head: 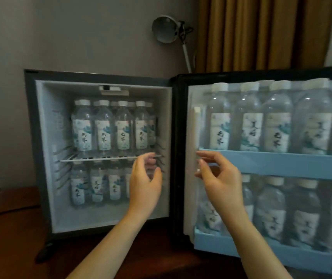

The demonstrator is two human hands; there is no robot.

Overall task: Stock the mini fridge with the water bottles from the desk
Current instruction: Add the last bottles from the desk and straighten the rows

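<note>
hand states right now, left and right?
Left hand: open, fingers loosely curled, holding nothing.
Right hand: open, fingers loosely curled, holding nothing.

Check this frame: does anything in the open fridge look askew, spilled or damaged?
Nothing stands out. The bottles stand upright in rows on the wire shelf, the fridge floor and both door racks; only their labels face different ways. No spill or damage shows. The door side is blurred, so small faults there could go unseen.
</note>
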